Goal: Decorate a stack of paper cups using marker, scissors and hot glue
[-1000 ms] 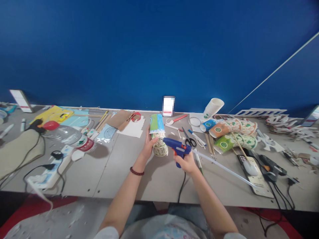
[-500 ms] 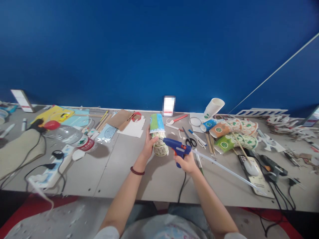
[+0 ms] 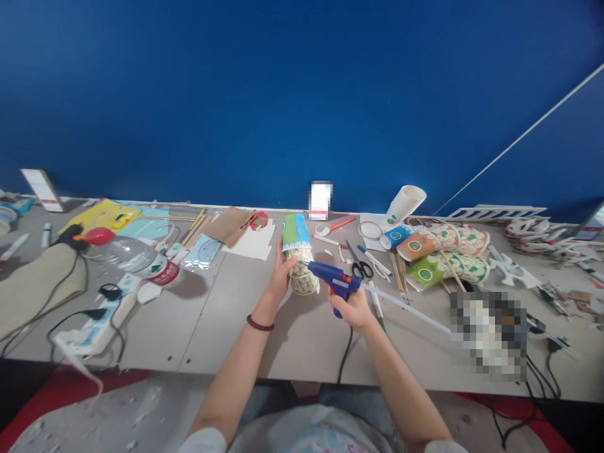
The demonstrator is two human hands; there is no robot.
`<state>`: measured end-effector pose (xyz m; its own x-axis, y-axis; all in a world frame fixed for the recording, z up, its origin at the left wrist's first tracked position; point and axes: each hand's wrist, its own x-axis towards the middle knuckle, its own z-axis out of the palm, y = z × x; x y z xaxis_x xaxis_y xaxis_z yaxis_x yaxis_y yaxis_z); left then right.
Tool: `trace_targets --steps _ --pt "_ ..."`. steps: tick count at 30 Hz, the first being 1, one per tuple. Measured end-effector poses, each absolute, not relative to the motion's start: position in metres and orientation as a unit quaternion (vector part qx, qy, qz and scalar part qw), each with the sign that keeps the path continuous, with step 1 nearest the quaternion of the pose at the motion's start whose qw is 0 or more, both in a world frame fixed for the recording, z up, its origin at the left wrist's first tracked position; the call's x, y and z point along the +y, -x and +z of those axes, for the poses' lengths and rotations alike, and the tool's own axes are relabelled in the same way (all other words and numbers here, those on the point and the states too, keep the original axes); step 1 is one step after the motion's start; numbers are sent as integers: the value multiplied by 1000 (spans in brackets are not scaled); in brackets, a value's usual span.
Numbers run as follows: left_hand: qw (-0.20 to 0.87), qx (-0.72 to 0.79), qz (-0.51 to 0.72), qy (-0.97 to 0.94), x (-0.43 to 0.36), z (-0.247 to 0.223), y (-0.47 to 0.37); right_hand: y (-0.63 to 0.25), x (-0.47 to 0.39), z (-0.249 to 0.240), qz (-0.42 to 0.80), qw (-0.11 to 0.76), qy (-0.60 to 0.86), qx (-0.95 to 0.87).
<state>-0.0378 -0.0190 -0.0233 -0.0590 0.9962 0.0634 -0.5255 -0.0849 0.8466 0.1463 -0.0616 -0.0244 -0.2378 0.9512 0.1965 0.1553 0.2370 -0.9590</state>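
Observation:
My left hand is wrapped round the left side of a stack of decorated paper cups, blue and green at the top with a scale pattern below. The stack stands nearly upright, leaning slightly. My right hand grips a blue hot glue gun by its handle. Its nozzle points left and is at the side of the cups, close to my left fingers; whether it touches I cannot tell. A long clear glue stick sticks out of the gun's back.
Black scissors, markers and wooden sticks lie right of the cups. Further right are other decorated cup stacks and a white cup stack. At left are a plastic bottle and a power strip. A phone stands behind.
Both hands, the glue gun and the cups hold almost the same place. The glue gun's nozzle and the cup stack have shifted very slightly left.

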Motion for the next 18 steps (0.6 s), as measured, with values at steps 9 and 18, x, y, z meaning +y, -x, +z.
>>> trace_targets --steps 9,18 --pt "589 331 655 -339 -20 -18 35 -142 -63 -19 463 454 447 -616" --pt "593 336 660 -315 -20 -15 31 -141 -63 -27 433 455 462 -627"
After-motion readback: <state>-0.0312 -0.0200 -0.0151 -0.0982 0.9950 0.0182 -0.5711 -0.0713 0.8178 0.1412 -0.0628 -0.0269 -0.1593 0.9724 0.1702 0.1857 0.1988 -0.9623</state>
